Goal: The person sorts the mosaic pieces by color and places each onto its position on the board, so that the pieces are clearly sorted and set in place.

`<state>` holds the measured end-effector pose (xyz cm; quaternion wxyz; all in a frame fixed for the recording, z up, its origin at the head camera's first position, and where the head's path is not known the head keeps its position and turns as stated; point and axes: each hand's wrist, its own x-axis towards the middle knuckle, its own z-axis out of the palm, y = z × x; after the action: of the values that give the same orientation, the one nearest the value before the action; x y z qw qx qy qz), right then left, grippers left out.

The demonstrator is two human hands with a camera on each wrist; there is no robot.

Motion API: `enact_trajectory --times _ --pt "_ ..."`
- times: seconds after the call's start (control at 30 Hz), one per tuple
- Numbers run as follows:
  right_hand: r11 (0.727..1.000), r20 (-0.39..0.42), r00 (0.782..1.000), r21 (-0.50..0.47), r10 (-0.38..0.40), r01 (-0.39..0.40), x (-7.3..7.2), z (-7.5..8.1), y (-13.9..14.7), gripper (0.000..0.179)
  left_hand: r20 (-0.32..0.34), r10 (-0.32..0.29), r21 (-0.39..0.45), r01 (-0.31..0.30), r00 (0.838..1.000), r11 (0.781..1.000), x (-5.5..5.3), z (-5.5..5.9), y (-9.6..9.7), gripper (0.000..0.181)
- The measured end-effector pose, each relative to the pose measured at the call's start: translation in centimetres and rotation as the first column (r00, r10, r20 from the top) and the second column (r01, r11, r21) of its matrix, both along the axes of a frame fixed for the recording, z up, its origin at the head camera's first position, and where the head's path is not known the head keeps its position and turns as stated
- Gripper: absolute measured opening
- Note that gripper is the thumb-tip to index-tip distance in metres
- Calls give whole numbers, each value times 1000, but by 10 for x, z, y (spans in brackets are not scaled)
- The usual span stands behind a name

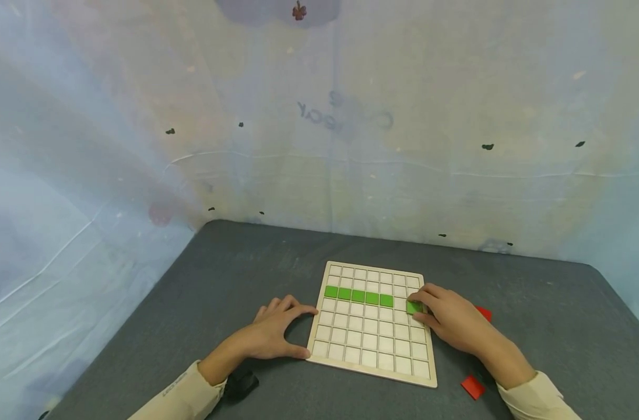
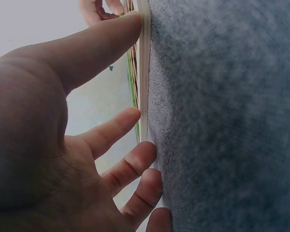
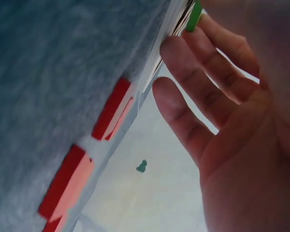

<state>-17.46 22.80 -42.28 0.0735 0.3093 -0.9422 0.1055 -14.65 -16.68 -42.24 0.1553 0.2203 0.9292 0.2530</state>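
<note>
A pale wooden grid board [image 1: 372, 371] lies slightly turned on the dark table. Several green square tiles [image 1: 358, 296] sit side by side in its third row from the far edge, starting at the left. Over the right end of that row, my right hand [image 1: 453, 321] pinches another green tile [image 1: 413, 307]; one square between it and the others is bare. In the right wrist view, only an edge of this tile [image 3: 195, 17] shows. My left hand [image 1: 269, 332] touches the board's left edge with thumb and index finger, the other fingers spread.
Red tiles lie on the table right of the board: one red tile [image 1: 473, 387] near my right wrist, another red tile [image 1: 484, 313] partly behind that hand. A black object [image 1: 241, 385] is beside my left sleeve. Pale sheeting [image 1: 403, 192] hangs behind the table.
</note>
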Motion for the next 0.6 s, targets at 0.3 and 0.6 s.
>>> enact_trajectory --times 0.3,0.6 --pt "1000 -10 1000 11 18 -18 -6 1 -9 31 -3 3 -1 -3 1000 1000 1 0 1 75" --pt "999 13 999 -3 37 -37 -12 -1 -14 31 1 8 -10 -8 1000 1000 -2 0 0 76"
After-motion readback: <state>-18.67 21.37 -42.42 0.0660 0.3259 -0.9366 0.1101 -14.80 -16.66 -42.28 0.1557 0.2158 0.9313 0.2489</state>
